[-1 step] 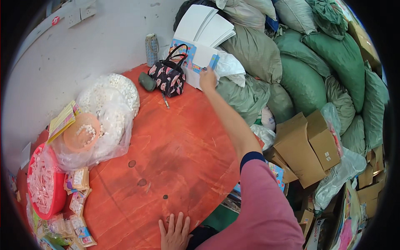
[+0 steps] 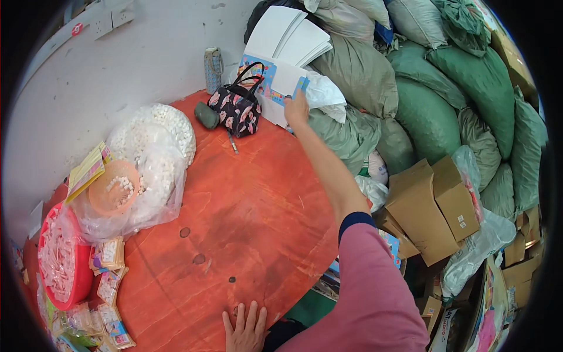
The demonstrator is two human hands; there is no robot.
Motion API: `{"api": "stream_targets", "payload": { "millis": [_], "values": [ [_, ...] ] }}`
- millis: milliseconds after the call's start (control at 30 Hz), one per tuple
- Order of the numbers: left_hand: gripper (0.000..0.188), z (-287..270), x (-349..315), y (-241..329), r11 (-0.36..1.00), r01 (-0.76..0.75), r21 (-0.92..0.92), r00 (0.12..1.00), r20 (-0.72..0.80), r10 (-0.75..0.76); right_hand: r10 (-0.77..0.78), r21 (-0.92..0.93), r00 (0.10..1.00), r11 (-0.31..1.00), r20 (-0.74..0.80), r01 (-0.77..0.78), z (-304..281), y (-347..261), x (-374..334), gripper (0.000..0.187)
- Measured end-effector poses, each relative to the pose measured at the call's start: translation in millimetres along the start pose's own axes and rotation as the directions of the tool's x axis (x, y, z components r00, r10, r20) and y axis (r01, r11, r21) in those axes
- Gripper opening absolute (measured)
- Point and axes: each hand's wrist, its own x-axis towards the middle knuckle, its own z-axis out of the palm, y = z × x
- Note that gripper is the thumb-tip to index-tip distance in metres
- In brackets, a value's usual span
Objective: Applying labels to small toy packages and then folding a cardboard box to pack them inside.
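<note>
At the near edge of the red worktop (image 2: pixel 234 234), your left hand (image 2: pixel 246 330) lay palm down with its fingers spread. Off to your left sat small packets (image 2: pixel 108 255) and a pink-red basin (image 2: pixel 85 281) heaped with pale pink pieces. On your right, beside the worktop, stood an open cardboard box (image 2: pixel 419 211). Beyond the basin, a peach-coloured bowl (image 2: pixel 101 196) held a few of the small white pieces (image 2: pixel 176 126) that filled the clear plastic around it.

Farther out, a slim tool (image 2: pixel 233 142) lay before a floral bag (image 2: pixel 237 111). Your right arm was stretched to the far end, where your right hand (image 2: pixel 297 110) was at the near right edge of a blue printed card (image 2: pixel 271 88), just right of that bag; you couldn't tell whether its half-hidden fingers pinched the card. White sheets (image 2: pixel 275 32) lay fanned beyond it, with stuffed sacks (image 2: pixel 425 117) piled to the right.
</note>
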Motion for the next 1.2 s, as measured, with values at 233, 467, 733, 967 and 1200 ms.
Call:
{"api": "stream_targets", "payload": {
  "millis": [233, 467, 733, 967, 1200],
  "values": [
    [0.057, -11.3, 0.9, 1.0, 0.998, 0.049, -0.048, 0.995, 0.088, -0.045, -0.295, -0.490, 0.947, 0.812, 0.128, 0.319, -0.4, 2.0, 58.2, 0.054],
    [0.058, -14.8, 6.8, -1.6, 0.989, 0.064, -0.132, 0.995, 0.086, -0.052, -0.252, -0.773, 0.933, 0.526, 0.255, 0.354, -6.6, 20.6, 82.3, 0.022],
    [0.056, -19.8, 13.6, -3.5, 0.990, 0.066, -0.127, 0.997, 0.058, -0.059, -0.304, -0.754, 0.939, 0.576, 0.160, 0.316, -44.5, 15.5, 73.1, 0.017],
    [0.054, -37.7, 17.7, 10.7, 0.954, 0.092, -0.285, 0.995, 0.000, -0.096, -0.747, -0.555, 0.649, 0.484, 0.140, 0.677, -185.0, -7.9, 14.4, 0.009],
    [0.048, -57.4, 76.7, -24.1, 0.681, -0.087, -0.727, 0.886, -0.369, -0.280, -0.831, -0.239, 0.474, 0.417, 0.290, 0.877, -323.2, -75.1, -123.5, 0.017]
  ]
}}
